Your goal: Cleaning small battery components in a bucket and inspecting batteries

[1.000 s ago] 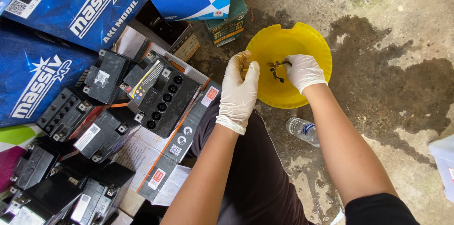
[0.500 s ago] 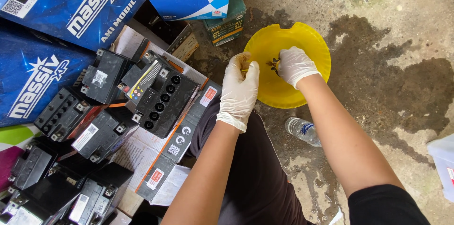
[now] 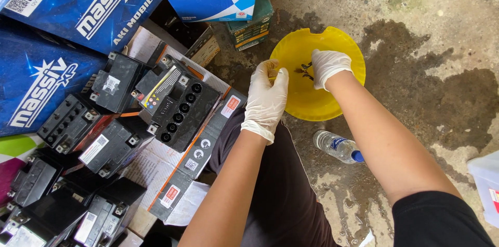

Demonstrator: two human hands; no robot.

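Both hands gloved in white, held over a yellow basin (image 3: 312,104) on the stained concrete floor (image 3: 416,29). Left hand (image 3: 267,96) at the basin's left rim, grip curled narrow around something small, too hidden to identify. Right hand (image 3: 327,66) inside the basin, fingers pinched on a small dark wiry piece (image 3: 305,70). Clear plastic bottle (image 3: 337,147) lying just near of the basin. Black batteries (image 3: 176,102) clustered left.

Holding small dark parts (image 3: 305,69) in gloved right hand (image 3: 327,65) over yellow basin (image 3: 343,44), left hand (image 3: 267,96) gripping beside black batteries (image 3: 176,104).
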